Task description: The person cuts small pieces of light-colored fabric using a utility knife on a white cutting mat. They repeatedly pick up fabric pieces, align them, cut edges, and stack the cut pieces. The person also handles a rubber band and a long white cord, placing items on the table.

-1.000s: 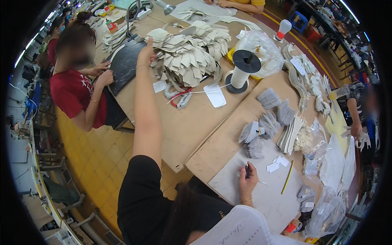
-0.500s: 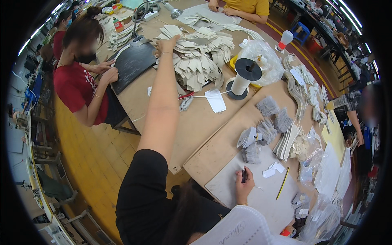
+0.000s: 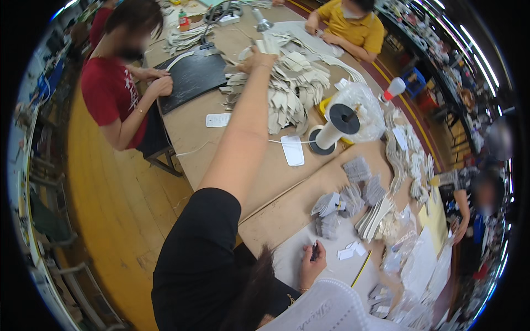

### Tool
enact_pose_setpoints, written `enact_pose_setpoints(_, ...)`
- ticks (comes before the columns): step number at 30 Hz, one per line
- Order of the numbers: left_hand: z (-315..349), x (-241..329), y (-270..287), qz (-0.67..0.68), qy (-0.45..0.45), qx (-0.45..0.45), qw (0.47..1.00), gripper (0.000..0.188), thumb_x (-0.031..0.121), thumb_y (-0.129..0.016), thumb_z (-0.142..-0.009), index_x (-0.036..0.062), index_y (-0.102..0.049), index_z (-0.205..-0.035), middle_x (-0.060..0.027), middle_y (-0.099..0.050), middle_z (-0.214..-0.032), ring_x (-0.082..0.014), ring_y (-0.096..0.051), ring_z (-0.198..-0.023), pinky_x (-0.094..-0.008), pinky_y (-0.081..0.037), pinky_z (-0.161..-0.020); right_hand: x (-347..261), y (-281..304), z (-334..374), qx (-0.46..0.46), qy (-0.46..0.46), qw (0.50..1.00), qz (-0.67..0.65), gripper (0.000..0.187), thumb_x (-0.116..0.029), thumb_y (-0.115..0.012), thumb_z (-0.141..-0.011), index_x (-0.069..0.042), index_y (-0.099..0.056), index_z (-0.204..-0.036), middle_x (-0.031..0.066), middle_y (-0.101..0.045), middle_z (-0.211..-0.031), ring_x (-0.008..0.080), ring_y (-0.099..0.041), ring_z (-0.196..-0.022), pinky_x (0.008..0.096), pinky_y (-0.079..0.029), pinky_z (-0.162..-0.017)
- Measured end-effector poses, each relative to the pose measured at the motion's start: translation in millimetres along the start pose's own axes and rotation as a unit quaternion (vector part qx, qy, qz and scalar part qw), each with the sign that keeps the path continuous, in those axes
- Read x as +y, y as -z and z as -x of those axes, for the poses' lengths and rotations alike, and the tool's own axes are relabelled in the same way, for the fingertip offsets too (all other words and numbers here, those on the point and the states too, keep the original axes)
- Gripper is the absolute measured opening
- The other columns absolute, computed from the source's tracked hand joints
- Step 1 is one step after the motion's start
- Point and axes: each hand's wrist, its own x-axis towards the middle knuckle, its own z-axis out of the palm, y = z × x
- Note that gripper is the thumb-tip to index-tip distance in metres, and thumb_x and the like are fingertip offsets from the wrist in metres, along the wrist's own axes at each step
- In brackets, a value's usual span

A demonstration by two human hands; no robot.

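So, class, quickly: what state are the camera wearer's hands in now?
Left hand: at the heap of off-white cut pieces; grip unclear.
Right hand: closed around a small black tool.

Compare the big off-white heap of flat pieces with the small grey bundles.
The big off-white heap of flat pieces is one wide, loose mass; the small grey bundles are several compact clusters. The left hand is at the heap, while the bundles lie untouched. Both consist of many layered pieces.
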Motion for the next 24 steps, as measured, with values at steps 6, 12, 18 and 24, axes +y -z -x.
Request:
enact_pose_setpoints(6, 15.7, 24.1, -13.4, -0.027, 0.016, 0.042, 0.999, 0.077, 0.05, -0.061, -0.09, 0.0243, -0.03, -0.155, -0.0263, -0.045, -0.145, -0.0411, -0.046, -0.133, -0.0527, -0.034, -0.099, -7.1, -0.7, 2.1, -0.023, 0.007, 1.0, -0.001, 0.032, -0.01, -0.061, -0.099, 0.003, -0.055, -0.127, 0.0072, -0.069, -0.093, 0.0094, -0.066, -0.079, 0.0193, -0.048, -0.054)
enact_pose_setpoints(12, 35.2, 39.0, -16.7, 0.02, 0.017, 0.037, 0.999, 0.067, 0.031, -0.057, -0.096, 0.0275, -0.028, -0.156, -0.0255, -0.036, -0.145, -0.05, -0.043, -0.128, -0.0584, -0.038, -0.096, -13.8, -3.2, 3.2, -0.009, -0.001, 1.0, -0.004, 0.033, -0.01, -0.06, -0.099, 0.004, -0.054, -0.127, 0.0074, -0.068, -0.09, 0.008, -0.062, -0.074, 0.0193, -0.046, -0.053)
enact_pose_setpoints(18, 34.5, 46.4, -21.6, -0.02, 0.016, 0.045, 0.999, 0.067, 0.027, -0.055, -0.096, 0.0306, -0.027, -0.157, -0.0241, -0.033, -0.148, -0.0544, -0.042, -0.126, -0.0629, -0.04, -0.096, -12.6, -3.4, 1.6, -0.006, 0.0, 1.0, 0.004, 0.033, -0.009, -0.06, -0.099, 0.004, -0.053, -0.129, 0.0084, -0.068, -0.09, 0.0093, -0.061, -0.074, 0.0192, -0.046, -0.052)
enact_pose_setpoints(24, 40.3, 48.0, -16.7, -0.048, -0.003, 0.031, 0.998, 0.067, 0.028, -0.057, -0.095, 0.0299, -0.029, -0.157, -0.0238, -0.033, -0.149, -0.0543, -0.045, -0.123, -0.0625, -0.042, -0.092, -10.1, -5.6, 1.4, 0.005, 0.018, 1.0, 0.006, 0.032, -0.008, -0.059, -0.099, 0.002, -0.054, -0.128, 0.0082, -0.068, -0.09, 0.0094, -0.061, -0.074, 0.0187, -0.045, -0.052)
